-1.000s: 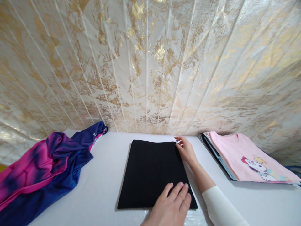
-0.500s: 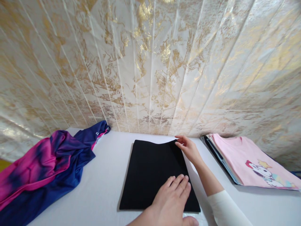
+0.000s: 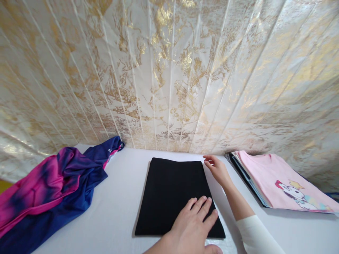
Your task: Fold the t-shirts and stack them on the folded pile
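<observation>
A black garment (image 3: pixel 169 190), folded into a flat near-square, lies on the white table in front of me. My left hand (image 3: pixel 194 224) rests palm down on its near right part, fingers spread and thumb off to the right. Just beyond the garment's far right corner is my right hand (image 3: pixel 215 169), slightly apart from the cloth. Its fingers are loosely curled and apart, with nothing between them. A white sleeve (image 3: pixel 256 233) covers that forearm.
At the left lies a crumpled navy and pink garment (image 3: pixel 60 187). A stack of folded clothes stands at the right, a pink shirt with a cartoon print (image 3: pixel 280 180) on top. The white tabletop (image 3: pixel 116 211) meets a gold-patterned sheet (image 3: pixel 169 77) behind.
My right hand has come off the garment's far right corner and moved a little to the right. That corner now lies flatter. My left hand stays put, its fingers slightly more spread.
</observation>
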The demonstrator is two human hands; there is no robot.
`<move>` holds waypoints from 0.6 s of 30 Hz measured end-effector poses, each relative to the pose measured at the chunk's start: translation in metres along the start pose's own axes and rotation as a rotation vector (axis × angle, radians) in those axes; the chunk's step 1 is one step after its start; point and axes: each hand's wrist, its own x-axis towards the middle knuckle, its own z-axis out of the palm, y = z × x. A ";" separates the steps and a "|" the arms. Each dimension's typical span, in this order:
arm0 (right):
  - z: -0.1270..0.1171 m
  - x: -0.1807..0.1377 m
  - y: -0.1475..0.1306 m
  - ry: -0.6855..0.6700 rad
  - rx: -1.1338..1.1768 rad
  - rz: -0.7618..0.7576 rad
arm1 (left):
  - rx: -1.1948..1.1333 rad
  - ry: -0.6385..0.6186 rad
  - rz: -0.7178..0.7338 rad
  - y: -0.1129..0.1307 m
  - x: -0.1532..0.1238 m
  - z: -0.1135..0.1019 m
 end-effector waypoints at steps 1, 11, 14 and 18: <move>-0.003 -0.001 -0.002 -0.015 0.014 0.009 | -0.004 0.005 -0.002 0.000 0.000 0.001; 0.031 -0.014 -0.023 -0.175 0.148 0.032 | -0.032 0.039 -0.032 0.002 0.001 0.003; 0.031 -0.017 -0.030 -0.170 0.149 0.019 | -0.043 0.033 -0.034 0.002 -0.002 -0.004; 0.034 -0.024 -0.042 -0.168 0.037 -0.101 | 0.053 0.126 -0.121 -0.011 -0.007 -0.016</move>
